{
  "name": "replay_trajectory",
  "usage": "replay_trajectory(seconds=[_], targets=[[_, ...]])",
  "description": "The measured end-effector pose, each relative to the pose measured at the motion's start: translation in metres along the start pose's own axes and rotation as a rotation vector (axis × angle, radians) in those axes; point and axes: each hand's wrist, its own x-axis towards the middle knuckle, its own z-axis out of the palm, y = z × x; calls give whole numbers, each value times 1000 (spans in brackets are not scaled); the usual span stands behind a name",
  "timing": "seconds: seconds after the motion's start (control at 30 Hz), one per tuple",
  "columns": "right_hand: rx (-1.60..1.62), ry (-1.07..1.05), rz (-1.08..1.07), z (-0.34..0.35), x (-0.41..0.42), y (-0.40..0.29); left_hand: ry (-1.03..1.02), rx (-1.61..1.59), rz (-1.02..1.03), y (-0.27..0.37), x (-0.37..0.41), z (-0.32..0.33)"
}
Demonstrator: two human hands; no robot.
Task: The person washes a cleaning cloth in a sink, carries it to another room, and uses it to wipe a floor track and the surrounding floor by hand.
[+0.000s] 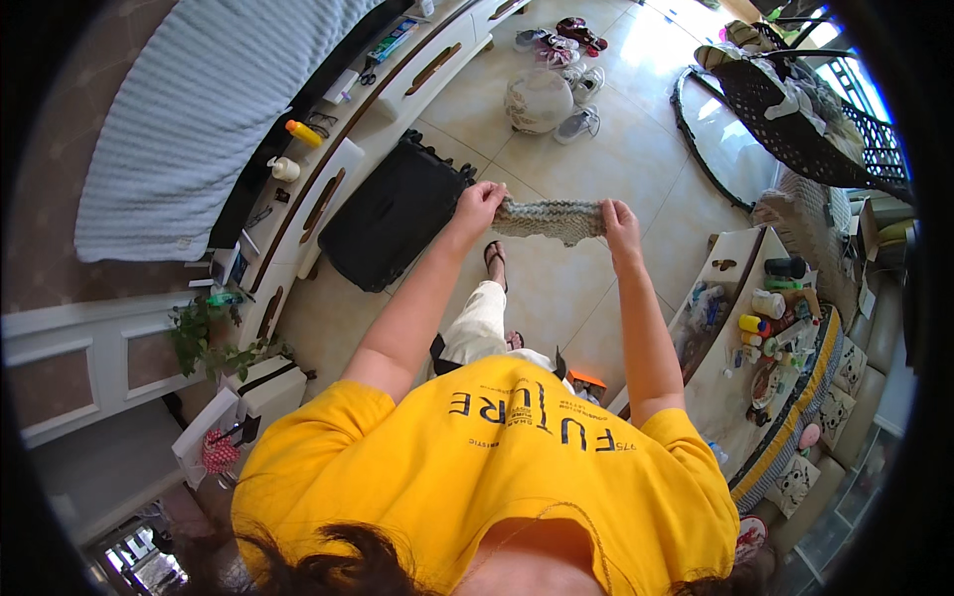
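A grey-beige knitted piece [551, 220] hangs stretched between my two hands, out in front of me above the tiled floor. My left hand [481, 205] pinches its left upper corner between thumb and fingers. The right upper corner is pinched in my right hand [621, 223]. Its lower edge hangs loose and uneven, with a small point towards the right. Below the piece, one foot in a black flip-flop [496, 261] shows on the floor.
A black suitcase [395, 212] lies left, beside a long white cabinet [440, 67]. A round pouf [538, 100] and several shoes [577, 123] stand ahead. A cluttered coffee table [734, 298] is at right; a black hanging chair [790, 119] is at upper right.
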Motion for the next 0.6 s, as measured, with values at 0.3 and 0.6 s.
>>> replay_trajectory(seconds=[0.3, 0.6], targets=[[30, 4, 226, -17, 100, -17, -113, -18, -129, 12, 117, 23], [-101, -17, 226, -35, 198, -14, -82, -41, -148, 1, 198, 55]])
